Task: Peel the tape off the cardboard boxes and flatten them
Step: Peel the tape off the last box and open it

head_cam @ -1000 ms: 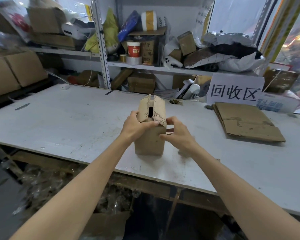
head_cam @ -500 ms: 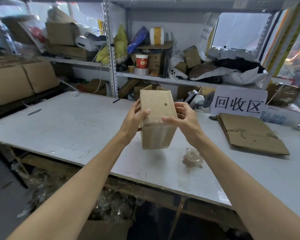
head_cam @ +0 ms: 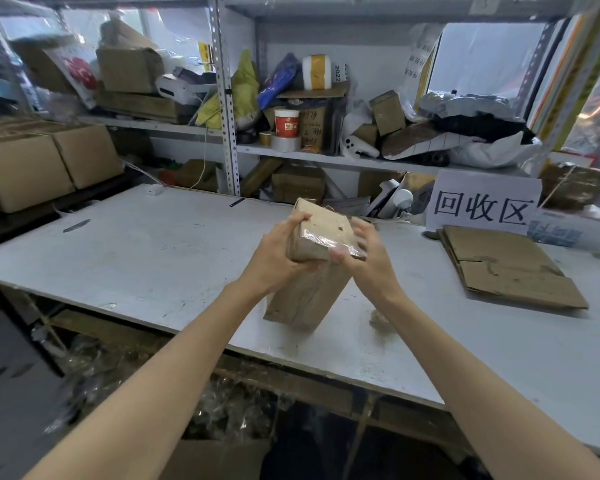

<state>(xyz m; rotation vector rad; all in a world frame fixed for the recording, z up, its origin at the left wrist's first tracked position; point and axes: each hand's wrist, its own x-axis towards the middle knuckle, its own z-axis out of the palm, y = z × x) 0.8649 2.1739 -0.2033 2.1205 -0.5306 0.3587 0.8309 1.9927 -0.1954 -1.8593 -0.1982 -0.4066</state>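
Note:
A small brown cardboard box (head_cam: 309,289) stands tilted on the white table (head_cam: 153,258), its lower end on the tabletop. Clear tape (head_cam: 323,239) runs across its upper end. My left hand (head_cam: 274,252) grips the box's upper left side. My right hand (head_cam: 364,254) holds the upper right edge, and its thumb and fingers pinch the clear tape there. The box's far side is hidden.
Flattened cardboard (head_cam: 506,266) lies at the right, below a white sign (head_cam: 482,202). A crumpled wad of tape (head_cam: 378,320) sits by the box. Cluttered shelves (head_cam: 326,157) stand behind, stacked boxes (head_cam: 42,164) at left. Tape scraps lie under the table's front edge (head_cam: 291,365).
The box was lifted off the table, turned over, and now leans on the table with its taped end up. My right hand has moved onto the tape. A tape wad appeared on the table.

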